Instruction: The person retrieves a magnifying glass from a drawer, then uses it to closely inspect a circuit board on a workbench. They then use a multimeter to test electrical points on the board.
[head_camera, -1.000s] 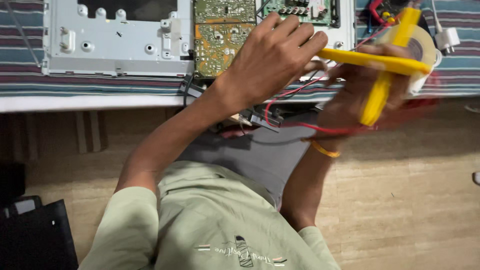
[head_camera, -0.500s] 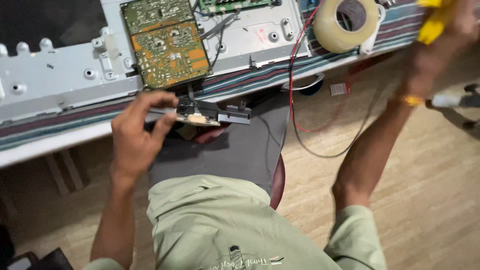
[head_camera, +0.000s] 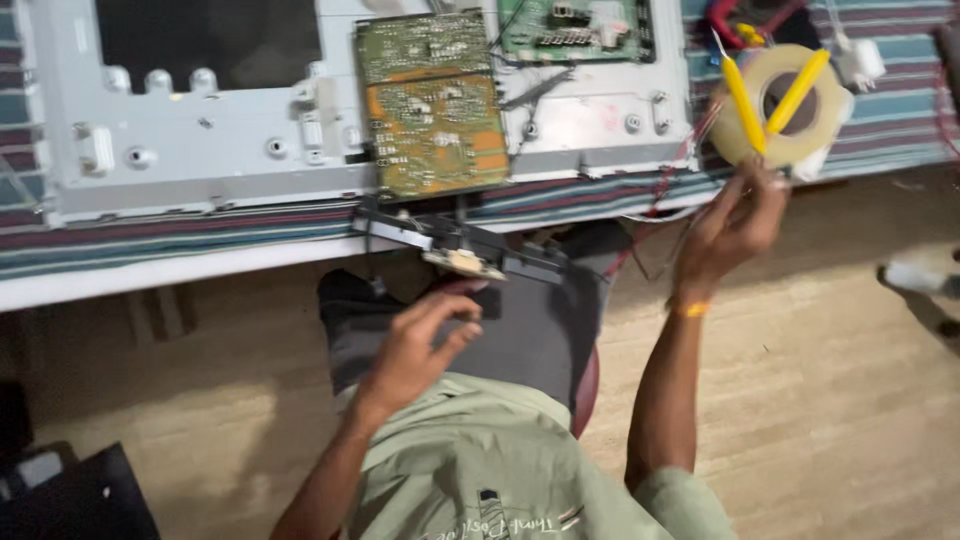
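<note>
Right hand: the right hand (head_camera: 735, 222) is raised at the table edge, fingers pinched together around two yellow probes (head_camera: 765, 95) that fan upward in a V in front of a roll of tape (head_camera: 790, 105).
Left hand: the left hand (head_camera: 418, 345) hangs over the lap, fingers loosely curled and half spread, its fingertips touching or just under a small black strip board (head_camera: 460, 250) that juts off the table edge; I cannot tell whether it truly grips it.
Step in hand: judged from the pose, the probes are being readied while the small board is steadied.
Doing it well: keep the two tips apart, hold each by its plastic body, and keep the red lead (head_camera: 665, 195) slack so it does not drag the board.
Materials: the probes are slim, smooth plastic with pointed tips; the tape is a glossy, tan ring.
Boards: a green-and-orange circuit board (head_camera: 430, 100), flat and densely dotted with solder, lies on a pale grey metal chassis (head_camera: 210, 150) with stamped holes and posts.
Table: the table (head_camera: 150, 250) carries a striped woven cloth, soft and ribbed.
Blur: fine detail is smeared.
</note>
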